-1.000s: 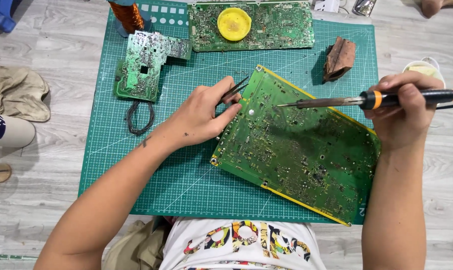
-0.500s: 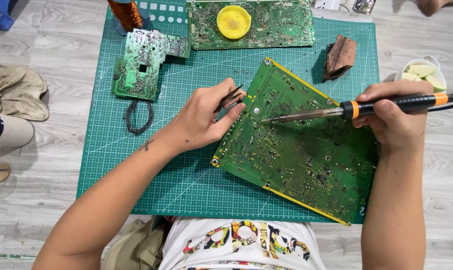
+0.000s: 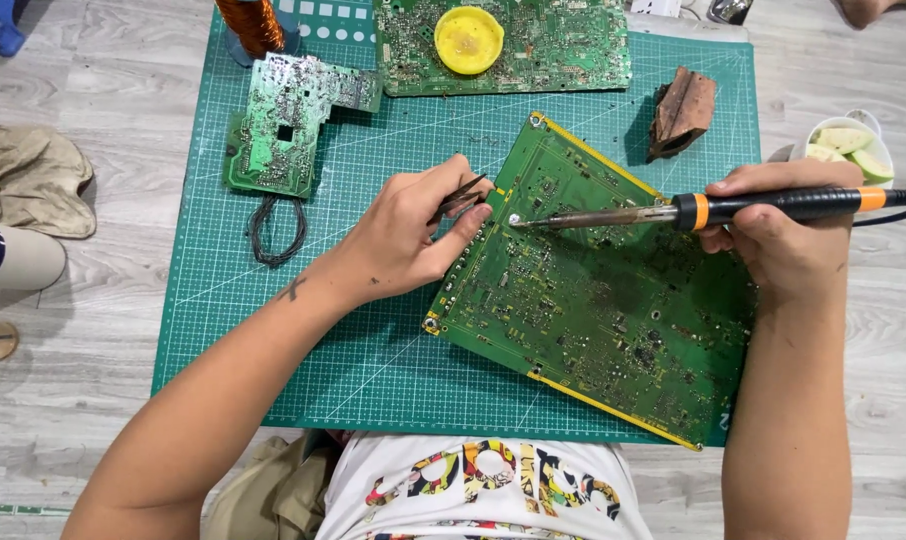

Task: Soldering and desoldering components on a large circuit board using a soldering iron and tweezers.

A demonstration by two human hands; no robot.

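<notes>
On the grey wood-plank floor (image 3: 93, 400) lay a green cutting mat (image 3: 373, 370) ruled with a white grid, and nearly everything sat on it. A large green circuit board (image 3: 613, 310) lay tilted across the mat's right half, its lower right corner close to the mat's near edge. The left hand (image 3: 413, 235) rested at the board's left edge, fingers pinched closed on dark tweezers (image 3: 463, 197) whose tips pointed at the board. The right hand (image 3: 783, 240) was wrapped closed around the black and orange handle of a soldering iron (image 3: 673, 212), which lay nearly level over the board with its tip near the upper left edge, just beside the tweezers. At the mat's far edge sat a second long board carrying a yellow round lid (image 3: 469, 40); a smaller board (image 3: 283, 125) lay at upper left with a loop of black wire (image 3: 276, 228) just below it, and a coil of copper wire (image 3: 253, 25) stood beyond. A brown chunk (image 3: 683, 110) sat at upper right. Bare mat showed between the small board and the left forearm, and along the near edge. Off the mat lay a tan cloth (image 3: 28, 190) to the left and a white cup of pale green pieces (image 3: 843, 145) to the right
</notes>
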